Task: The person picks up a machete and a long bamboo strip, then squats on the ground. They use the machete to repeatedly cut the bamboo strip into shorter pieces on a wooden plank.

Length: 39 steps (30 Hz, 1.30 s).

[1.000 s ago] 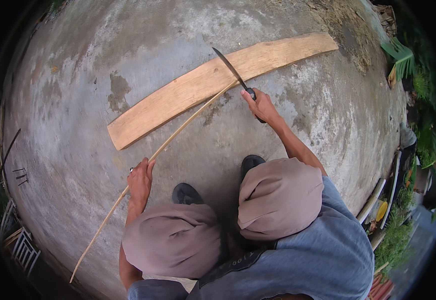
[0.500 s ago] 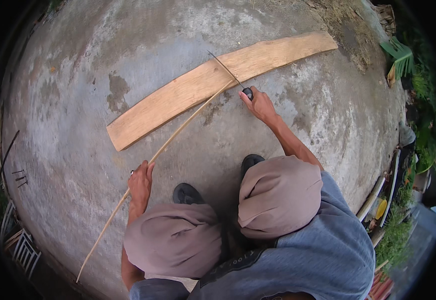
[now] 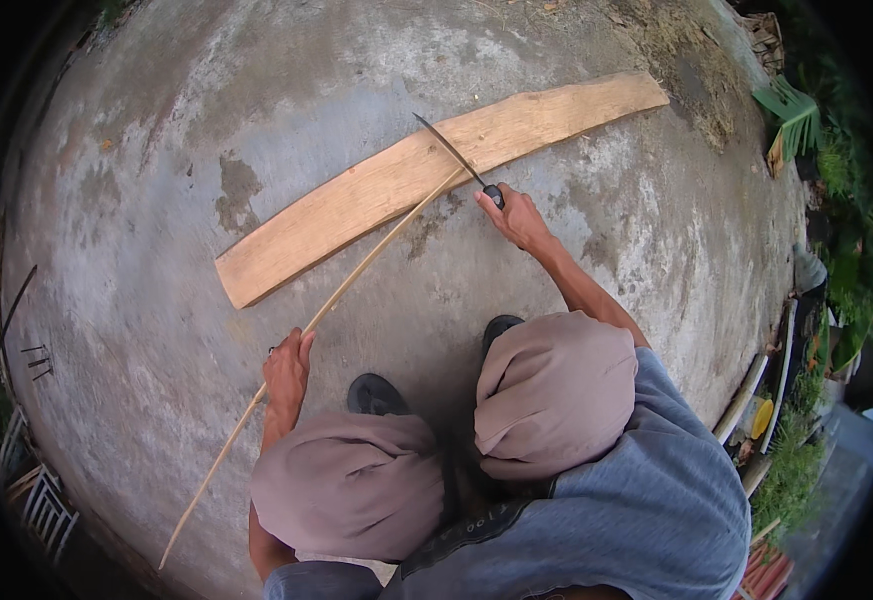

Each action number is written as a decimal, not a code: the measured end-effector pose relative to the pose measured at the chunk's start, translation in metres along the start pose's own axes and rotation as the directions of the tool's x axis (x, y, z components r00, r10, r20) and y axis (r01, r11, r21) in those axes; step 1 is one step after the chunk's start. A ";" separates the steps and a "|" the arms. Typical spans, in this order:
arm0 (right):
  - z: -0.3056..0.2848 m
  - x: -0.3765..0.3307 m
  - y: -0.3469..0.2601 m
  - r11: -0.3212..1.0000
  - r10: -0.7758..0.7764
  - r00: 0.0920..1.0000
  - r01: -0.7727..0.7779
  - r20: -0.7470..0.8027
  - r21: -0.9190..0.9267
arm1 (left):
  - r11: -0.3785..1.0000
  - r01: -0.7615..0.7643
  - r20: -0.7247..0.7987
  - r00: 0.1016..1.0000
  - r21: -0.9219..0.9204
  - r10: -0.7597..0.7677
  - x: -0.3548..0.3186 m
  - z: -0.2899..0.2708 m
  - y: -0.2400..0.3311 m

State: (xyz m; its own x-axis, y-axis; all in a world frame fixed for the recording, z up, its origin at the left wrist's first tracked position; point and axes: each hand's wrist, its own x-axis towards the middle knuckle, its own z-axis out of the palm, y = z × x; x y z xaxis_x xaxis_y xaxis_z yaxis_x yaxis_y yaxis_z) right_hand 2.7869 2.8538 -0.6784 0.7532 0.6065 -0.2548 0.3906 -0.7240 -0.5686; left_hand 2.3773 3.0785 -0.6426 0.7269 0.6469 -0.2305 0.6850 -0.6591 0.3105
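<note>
Head view, looking down on a person squatting on a mottled concrete floor; knees in brownish trousers fill the lower middle, and a dark shoe shows between them, its toe only; a second shoe is mostly hidden behind the right knee.

Left hand is closed around a long thin pale stick; fingers wrapped, thumb side up; grip sits roughly midway along the stick; the lower end runs off toward the lower left and thins out against the floor near the dark rim; the upper end rests on a long wooden plank.

Right hand is closed on the dark handle of a knife; only the butt of the handle shows past the fingers; the blade is narrow and dark, angled up and to the left over the plank, its tip raised near the plank's far edge; whether the edge touches the stick's end cannot be told, as blade and stick meet in a small, bent area.

Plank lies flat on the floor, slanting from lower left to upper right; fisheye curves it.

Right margin: green leaves, pipes and clutter, too distorted to identify; left margin: a wire-like frame, cut off by the rim.
</note>
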 end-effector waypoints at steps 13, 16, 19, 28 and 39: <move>0.016 -0.003 0.010 0.983 0.060 0.998 -0.065 0.030 0.169 | 0.997 0.010 0.073 0.997 -0.072 -0.005 0.000 0.007 -0.015; 0.010 -0.008 -0.005 0.929 0.137 0.970 -0.195 0.199 0.315 | 0.946 0.148 0.336 0.941 -0.287 -0.046 -0.002 0.004 -0.033; 0.010 -0.011 -0.001 0.972 0.086 0.989 -0.110 0.121 0.208 | 0.861 0.273 0.467 0.883 -0.430 -0.047 -0.001 0.004 -0.029; 0.006 -0.036 -0.050 0.972 -0.199 0.955 0.221 -0.222 0.080 | 0.976 0.199 0.231 0.957 -0.085 -0.175 -0.036 0.012 0.005; 0.018 -0.039 -0.039 0.993 -0.114 0.975 0.117 -0.189 0.006 | 0.979 0.179 0.084 0.982 -0.093 -0.172 -0.042 0.016 0.016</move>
State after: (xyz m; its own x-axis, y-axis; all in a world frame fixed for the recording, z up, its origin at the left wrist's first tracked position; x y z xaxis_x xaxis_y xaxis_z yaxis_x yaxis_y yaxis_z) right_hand 2.7330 2.8642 -0.6602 0.7898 0.6123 -0.0361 0.4732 -0.6458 -0.5992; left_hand 2.3584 3.0346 -0.6424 0.6000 0.7158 -0.3571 0.7966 -0.4938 0.3486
